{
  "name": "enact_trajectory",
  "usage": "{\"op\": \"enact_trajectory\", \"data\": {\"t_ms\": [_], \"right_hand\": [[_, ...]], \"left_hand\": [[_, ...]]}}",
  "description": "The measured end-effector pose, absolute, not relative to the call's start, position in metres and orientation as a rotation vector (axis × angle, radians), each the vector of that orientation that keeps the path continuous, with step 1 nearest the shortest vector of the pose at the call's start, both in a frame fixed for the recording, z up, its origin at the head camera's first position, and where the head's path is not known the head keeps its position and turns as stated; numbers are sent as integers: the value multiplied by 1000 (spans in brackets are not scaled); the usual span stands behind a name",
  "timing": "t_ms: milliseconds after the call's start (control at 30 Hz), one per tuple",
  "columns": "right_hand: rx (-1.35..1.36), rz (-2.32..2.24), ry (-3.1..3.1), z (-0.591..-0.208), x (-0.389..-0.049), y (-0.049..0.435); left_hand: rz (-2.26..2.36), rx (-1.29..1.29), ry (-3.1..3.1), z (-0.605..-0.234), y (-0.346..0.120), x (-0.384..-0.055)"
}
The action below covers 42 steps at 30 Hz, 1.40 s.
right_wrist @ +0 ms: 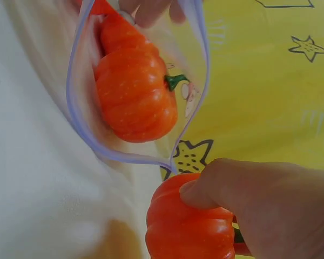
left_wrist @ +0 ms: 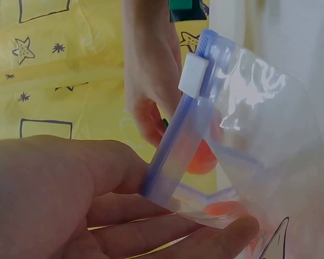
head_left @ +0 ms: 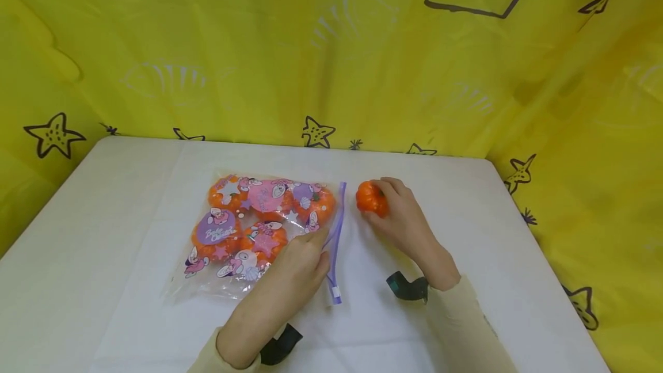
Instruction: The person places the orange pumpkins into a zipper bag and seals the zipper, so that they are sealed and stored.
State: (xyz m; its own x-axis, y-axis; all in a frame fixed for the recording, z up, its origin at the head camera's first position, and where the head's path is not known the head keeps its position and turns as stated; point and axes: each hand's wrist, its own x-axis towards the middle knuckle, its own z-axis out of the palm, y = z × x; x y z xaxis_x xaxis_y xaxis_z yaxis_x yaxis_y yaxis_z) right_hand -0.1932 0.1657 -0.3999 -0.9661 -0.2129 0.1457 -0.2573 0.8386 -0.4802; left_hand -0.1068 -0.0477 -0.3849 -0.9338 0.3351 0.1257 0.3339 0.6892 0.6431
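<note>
A clear printed zip bag [head_left: 202, 289] lies on the table, with several orange toy pumpkins [right_wrist: 135, 97] inside. My left hand [head_left: 303, 261] holds the bag near its purple zip edge [head_left: 339, 229]. In the right wrist view the bag's mouth gapes, showing a pumpkin with a green stem. A white slider [left_wrist: 194, 74] sits at the near end of the zip. Just right of the mouth, my right hand [head_left: 404, 217] grips another orange toy pumpkin [head_left: 369, 197], thumb on its side and its green stem toward the palm.
A white table [head_left: 140, 183] lies under everything. Yellow cloth [head_left: 269, 62] with starfish and fish drawings hangs behind it and along its sides. Dark curved pieces [head_left: 409, 286] show at both wrists.
</note>
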Motion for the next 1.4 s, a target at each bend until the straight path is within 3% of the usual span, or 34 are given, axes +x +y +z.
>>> {"op": "enact_trajectory", "data": {"t_ms": [433,1400], "right_hand": [[422,900,-2817,-401,-160,169],[739,876,-2853,-395,-140,160]], "left_hand": [[1087,535,2857,-385,-49,-107],[1140,507,2823,-384,-50,-108]]}}
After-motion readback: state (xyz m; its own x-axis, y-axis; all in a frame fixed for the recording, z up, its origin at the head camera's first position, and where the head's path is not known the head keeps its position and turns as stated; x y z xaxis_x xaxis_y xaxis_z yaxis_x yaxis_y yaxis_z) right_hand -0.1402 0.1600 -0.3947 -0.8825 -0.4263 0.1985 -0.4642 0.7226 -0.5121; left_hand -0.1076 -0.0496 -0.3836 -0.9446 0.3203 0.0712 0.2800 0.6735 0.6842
